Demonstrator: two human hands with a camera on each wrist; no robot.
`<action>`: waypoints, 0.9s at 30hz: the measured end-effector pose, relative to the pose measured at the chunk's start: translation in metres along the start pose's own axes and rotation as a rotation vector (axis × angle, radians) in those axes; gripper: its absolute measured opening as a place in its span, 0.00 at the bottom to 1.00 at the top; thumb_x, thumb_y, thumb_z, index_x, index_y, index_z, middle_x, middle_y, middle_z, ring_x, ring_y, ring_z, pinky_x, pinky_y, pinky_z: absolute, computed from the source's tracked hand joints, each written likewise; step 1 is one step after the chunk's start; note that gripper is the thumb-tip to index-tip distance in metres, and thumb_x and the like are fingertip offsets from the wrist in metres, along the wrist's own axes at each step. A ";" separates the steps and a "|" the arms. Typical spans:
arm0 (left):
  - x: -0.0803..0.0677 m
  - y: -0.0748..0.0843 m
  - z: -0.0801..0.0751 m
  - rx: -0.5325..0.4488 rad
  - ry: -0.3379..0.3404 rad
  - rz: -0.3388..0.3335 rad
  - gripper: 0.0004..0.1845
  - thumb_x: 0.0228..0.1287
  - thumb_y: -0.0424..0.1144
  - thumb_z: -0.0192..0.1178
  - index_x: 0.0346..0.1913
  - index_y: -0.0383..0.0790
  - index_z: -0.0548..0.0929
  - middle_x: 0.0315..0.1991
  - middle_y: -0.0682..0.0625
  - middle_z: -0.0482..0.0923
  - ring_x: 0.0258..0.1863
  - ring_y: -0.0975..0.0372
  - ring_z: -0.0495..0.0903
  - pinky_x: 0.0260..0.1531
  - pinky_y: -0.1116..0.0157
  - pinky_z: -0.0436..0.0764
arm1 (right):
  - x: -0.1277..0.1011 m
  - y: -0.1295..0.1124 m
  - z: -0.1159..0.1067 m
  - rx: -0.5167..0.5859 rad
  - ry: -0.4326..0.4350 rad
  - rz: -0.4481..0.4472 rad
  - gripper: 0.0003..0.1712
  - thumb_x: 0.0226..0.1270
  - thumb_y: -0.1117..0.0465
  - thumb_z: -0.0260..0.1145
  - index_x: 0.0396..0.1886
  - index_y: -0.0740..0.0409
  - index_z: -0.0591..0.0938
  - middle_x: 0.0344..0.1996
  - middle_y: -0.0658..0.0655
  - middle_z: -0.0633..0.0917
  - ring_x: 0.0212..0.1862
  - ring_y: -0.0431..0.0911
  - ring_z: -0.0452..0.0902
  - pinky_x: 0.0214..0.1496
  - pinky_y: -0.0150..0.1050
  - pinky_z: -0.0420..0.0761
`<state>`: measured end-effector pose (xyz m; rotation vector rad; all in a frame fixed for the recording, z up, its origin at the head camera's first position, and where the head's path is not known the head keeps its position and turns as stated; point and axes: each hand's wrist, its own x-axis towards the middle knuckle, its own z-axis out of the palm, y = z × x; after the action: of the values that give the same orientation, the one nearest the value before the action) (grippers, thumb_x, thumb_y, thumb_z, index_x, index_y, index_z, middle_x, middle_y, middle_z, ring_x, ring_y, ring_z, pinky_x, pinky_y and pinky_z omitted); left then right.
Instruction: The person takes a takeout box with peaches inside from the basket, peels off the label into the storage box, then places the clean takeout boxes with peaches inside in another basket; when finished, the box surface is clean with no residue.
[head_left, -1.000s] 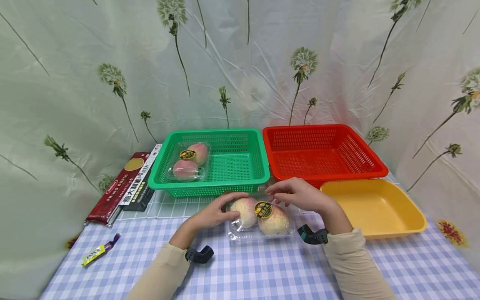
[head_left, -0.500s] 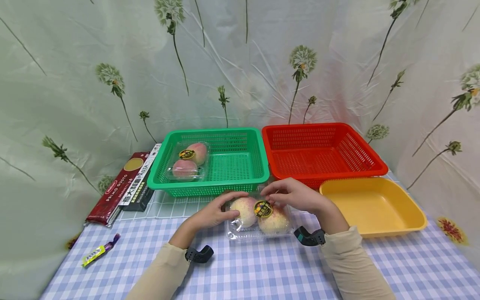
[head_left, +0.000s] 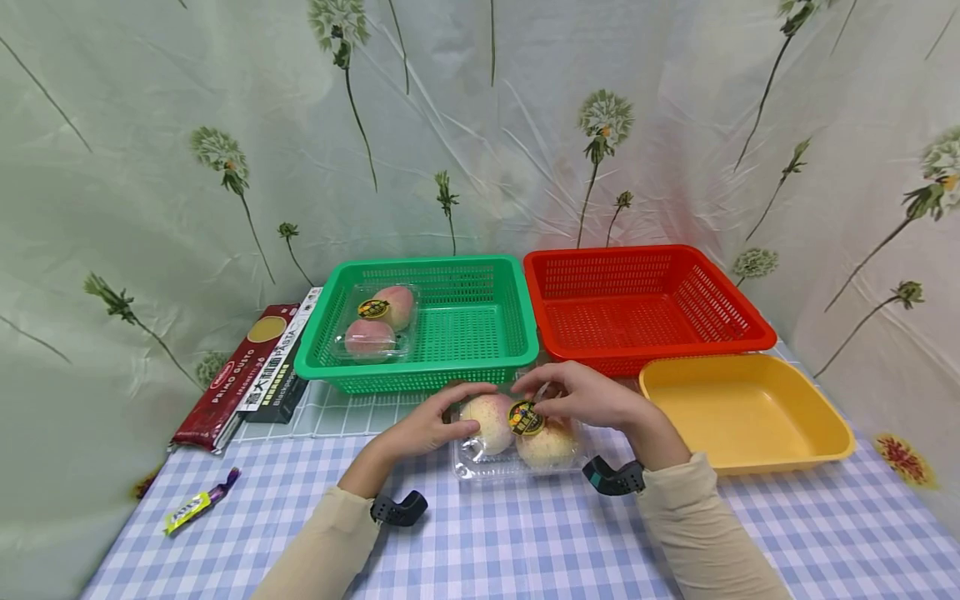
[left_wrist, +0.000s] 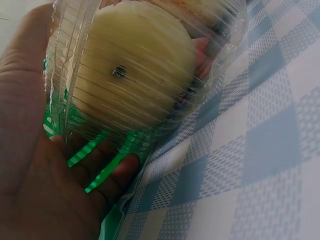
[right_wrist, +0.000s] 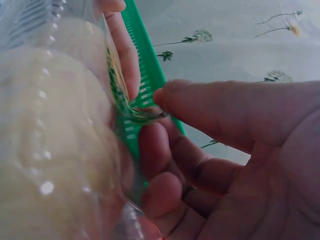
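A clear plastic clamshell box (head_left: pixel 517 469) with two peaches (head_left: pixel 486 423) lies on the checked cloth, in front of the green basket. My left hand (head_left: pixel 431 425) holds its left end, thumb over the lid and fingers round the far side; the left wrist view has a peach (left_wrist: pixel 135 75) close up behind the ribbed plastic. On the lid sits a round black and gold sticker (head_left: pixel 525 418). My right hand (head_left: pixel 592 402) pinches the sticker's edge between thumb and forefinger. Seen from the right wrist, the sticker (right_wrist: pixel 119 90) bends up from the lid toward those fingertips.
Behind stand a green basket (head_left: pixel 472 365) with another box of peaches (head_left: pixel 378 323), and a red basket (head_left: pixel 652 354). A yellow tray (head_left: pixel 750 417) is to the right. Pasta packets (head_left: pixel 247 367) and a wrapped candy (head_left: pixel 201 502) lie at left.
My right hand has moved left across the lid, from above the right peach to the sticker, and now pinches its edge. My left hand and the box have stayed in place.
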<state>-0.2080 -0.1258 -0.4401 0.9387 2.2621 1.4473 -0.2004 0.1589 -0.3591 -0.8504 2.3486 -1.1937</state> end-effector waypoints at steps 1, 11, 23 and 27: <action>0.000 0.000 0.000 -0.001 -0.001 0.000 0.29 0.71 0.45 0.60 0.73 0.50 0.69 0.71 0.50 0.68 0.67 0.55 0.67 0.63 0.57 0.71 | 0.001 0.000 0.001 -0.008 0.004 0.000 0.17 0.68 0.65 0.66 0.56 0.60 0.84 0.46 0.58 0.85 0.40 0.46 0.76 0.40 0.34 0.79; 0.001 0.000 0.000 -0.005 0.001 0.001 0.29 0.71 0.45 0.61 0.73 0.49 0.69 0.71 0.50 0.68 0.68 0.55 0.67 0.65 0.55 0.69 | 0.004 -0.002 0.006 -0.085 0.036 0.041 0.14 0.67 0.67 0.66 0.52 0.60 0.85 0.38 0.55 0.83 0.39 0.45 0.74 0.41 0.33 0.78; 0.000 -0.001 0.000 0.001 0.009 -0.007 0.29 0.70 0.46 0.61 0.72 0.53 0.70 0.71 0.50 0.68 0.70 0.54 0.65 0.69 0.49 0.64 | 0.002 -0.006 0.004 -0.094 0.006 -0.046 0.14 0.71 0.69 0.61 0.50 0.55 0.87 0.43 0.53 0.86 0.42 0.45 0.75 0.43 0.32 0.79; 0.000 -0.002 0.000 -0.001 0.008 -0.012 0.29 0.70 0.46 0.61 0.72 0.53 0.70 0.72 0.51 0.68 0.70 0.55 0.65 0.68 0.50 0.65 | 0.002 -0.006 0.003 -0.092 0.002 -0.052 0.14 0.70 0.69 0.60 0.49 0.55 0.87 0.43 0.52 0.86 0.41 0.45 0.75 0.42 0.33 0.79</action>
<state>-0.2084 -0.1261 -0.4417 0.9194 2.2681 1.4502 -0.1979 0.1532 -0.3560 -0.9463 2.4122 -1.1146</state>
